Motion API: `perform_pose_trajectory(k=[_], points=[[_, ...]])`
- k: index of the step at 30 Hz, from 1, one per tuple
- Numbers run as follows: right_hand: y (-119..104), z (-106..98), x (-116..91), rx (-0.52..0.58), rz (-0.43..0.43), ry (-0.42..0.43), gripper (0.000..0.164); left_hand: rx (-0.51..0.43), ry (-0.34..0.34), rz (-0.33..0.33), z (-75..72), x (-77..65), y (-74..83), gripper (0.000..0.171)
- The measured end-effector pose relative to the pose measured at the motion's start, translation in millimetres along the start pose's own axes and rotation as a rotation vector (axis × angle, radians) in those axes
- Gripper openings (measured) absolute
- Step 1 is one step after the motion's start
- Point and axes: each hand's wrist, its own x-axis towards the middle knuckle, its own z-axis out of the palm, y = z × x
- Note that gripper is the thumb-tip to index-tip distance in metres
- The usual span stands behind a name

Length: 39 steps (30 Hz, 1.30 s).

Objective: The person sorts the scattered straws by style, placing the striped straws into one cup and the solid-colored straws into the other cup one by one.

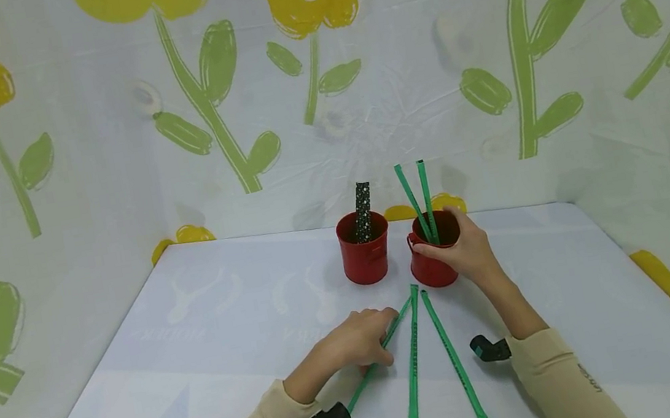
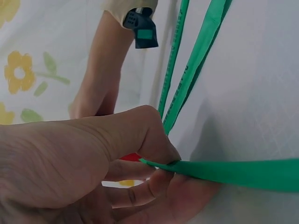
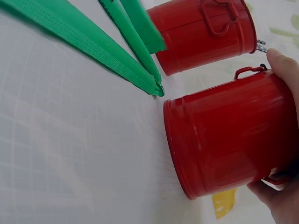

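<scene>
My left hand (image 1: 362, 339) pinches a slim green wrapped straw (image 2: 243, 174) between thumb and fingers, low over the table. The straw slants away from me, its far end close to two more green straws, the left one (image 1: 415, 365) and the right one (image 1: 456, 362), lying side by side. Farther back, my right hand (image 1: 470, 251) grips a small red bucket (image 3: 229, 135) around its rim, thumb on the near side. Two green straws (image 1: 426, 194) stand up in that bucket, leaning against its inside.
A second red bucket (image 1: 366, 264) stands just left of the held one, with a black white-speckled strip (image 1: 363, 211) upright in it. The white table (image 1: 216, 332) ends at a flower-printed curtain (image 1: 409, 93) behind and at both sides.
</scene>
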Motion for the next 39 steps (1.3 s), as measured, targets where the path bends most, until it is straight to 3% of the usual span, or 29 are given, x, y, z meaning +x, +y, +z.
perform_pose_trajectory(k=[8,22,39], points=[[0,0,0,-0.006,0.007,-0.002,0.094,-0.034,0.044,-0.004,-6.4,1.5,-5.8,0.066],[-2,-1,-1,0.002,0.011,-0.001,0.093,-0.186,0.177,0.054,-17.5,1.1,-9.2,0.053],[0,0,-1,0.005,0.0,0.002,0.093,-0.187,0.255,0.126,-21.2,2.8,-10.7,0.046]])
